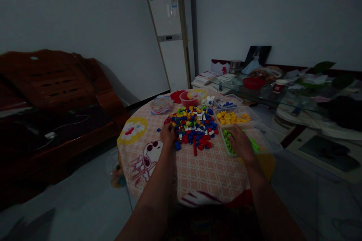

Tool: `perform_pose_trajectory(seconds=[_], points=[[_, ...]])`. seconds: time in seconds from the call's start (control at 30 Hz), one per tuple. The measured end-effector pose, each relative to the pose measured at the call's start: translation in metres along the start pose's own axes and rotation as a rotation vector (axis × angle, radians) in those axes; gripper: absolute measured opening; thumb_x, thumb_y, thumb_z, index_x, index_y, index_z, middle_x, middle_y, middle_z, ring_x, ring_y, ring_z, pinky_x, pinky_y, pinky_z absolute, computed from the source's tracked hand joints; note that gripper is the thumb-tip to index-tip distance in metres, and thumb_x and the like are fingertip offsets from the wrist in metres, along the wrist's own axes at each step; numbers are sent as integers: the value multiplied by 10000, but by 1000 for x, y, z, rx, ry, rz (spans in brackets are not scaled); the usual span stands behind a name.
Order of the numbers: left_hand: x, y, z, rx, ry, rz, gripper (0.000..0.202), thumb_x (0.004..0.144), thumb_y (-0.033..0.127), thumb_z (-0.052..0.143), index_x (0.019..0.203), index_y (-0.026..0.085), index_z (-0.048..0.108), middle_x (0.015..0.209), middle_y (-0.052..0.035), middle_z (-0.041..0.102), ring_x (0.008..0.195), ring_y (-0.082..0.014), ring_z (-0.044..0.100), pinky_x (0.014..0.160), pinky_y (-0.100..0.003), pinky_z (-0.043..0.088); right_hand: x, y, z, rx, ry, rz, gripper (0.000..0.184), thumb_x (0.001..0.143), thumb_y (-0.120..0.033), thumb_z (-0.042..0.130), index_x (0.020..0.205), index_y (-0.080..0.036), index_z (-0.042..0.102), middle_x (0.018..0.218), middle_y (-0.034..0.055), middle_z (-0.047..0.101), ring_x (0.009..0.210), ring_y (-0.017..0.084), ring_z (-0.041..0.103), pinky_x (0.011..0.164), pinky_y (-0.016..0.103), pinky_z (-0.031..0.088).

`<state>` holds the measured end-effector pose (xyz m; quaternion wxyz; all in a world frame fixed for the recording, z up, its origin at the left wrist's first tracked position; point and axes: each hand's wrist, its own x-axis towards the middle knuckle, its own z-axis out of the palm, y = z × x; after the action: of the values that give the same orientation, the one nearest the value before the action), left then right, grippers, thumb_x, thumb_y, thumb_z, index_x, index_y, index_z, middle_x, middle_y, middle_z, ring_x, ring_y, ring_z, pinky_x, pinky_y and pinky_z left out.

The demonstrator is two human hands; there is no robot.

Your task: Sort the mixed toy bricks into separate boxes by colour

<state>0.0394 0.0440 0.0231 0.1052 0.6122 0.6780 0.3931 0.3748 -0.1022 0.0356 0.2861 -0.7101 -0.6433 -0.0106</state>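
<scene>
While left fingers (171,127) curl at blocks (195,120), right fingers (234,131) overhang green pieces (227,140).

The piled pieces (195,125) were red, blue, yellow, green and white; the bench cloth (209,173), pink with white lattice.

I count two hands (169,134) (240,144), three clear trays (237,100) (254,115) (268,139), one brick heap (195,126), one pink tub (189,102), one table (209,171), one photo (258,57), one cup (279,86) and one bench (51,69) here.
</scene>
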Motion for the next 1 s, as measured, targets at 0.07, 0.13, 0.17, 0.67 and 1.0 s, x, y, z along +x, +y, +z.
perform_pose_trajectory(seconds=[0.07, 0.13, 0.17, 0.67, 1.0], points=[[-3, -1, 1, -15, -9, -66, 222, 870, 170, 618, 1032, 177, 769, 1068, -98, 771, 962, -231, 706, 850, -318, 530, 0, 1, 0, -3, -3, 0, 344, 976, -175, 514, 1226, -175, 749, 1556, 149, 561, 1426, 320, 546, 1212, 472, 430], [-5, 0, 1, -25, -1, -102, 128, 854, 186, 648, 923, 194, 755, 1041, -86, 764, 968, -234, 702, 846, -319, 521, 0, 2, 0, -8, -9, -5, 347, 978, -181, 504, 1225, -163, 746, 1573, 157, 540, 1425, 326, 546, 1212, 477, 429], [-5, -1, 1, -31, 11, -104, 100, 842, 187, 658, 890, 199, 744, 1029, -82, 761, 971, -237, 699, 851, -322, 517, 0, 2, 0, -12, -11, -9, 347, 981, -185, 498, 1223, -158, 746, 1579, 161, 532, 1424, 329, 546, 1210, 479, 430], [-11, 1, -10, -226, 260, -160, 173, 857, 289, 605, 932, 196, 731, 904, -57, 771, 857, -234, 695, 819, -336, 511, -1, -3, -2, 5, -10, 15, 333, 978, -182, 520, 1227, -183, 741, 1549, 136, 564, 1420, 292, 550, 1203, 441, 434], [-32, 76, 18, -374, -54, 71, 209, 884, 250, 622, 1009, 175, 772, 988, -57, 797, 894, -209, 729, 879, -321, 558, -1, -4, -2, 7, 1, -3, 339, 979, -172, 509, 1227, -202, 740, 1523, 128, 589, 1432, 291, 545, 1212, 461, 434]])
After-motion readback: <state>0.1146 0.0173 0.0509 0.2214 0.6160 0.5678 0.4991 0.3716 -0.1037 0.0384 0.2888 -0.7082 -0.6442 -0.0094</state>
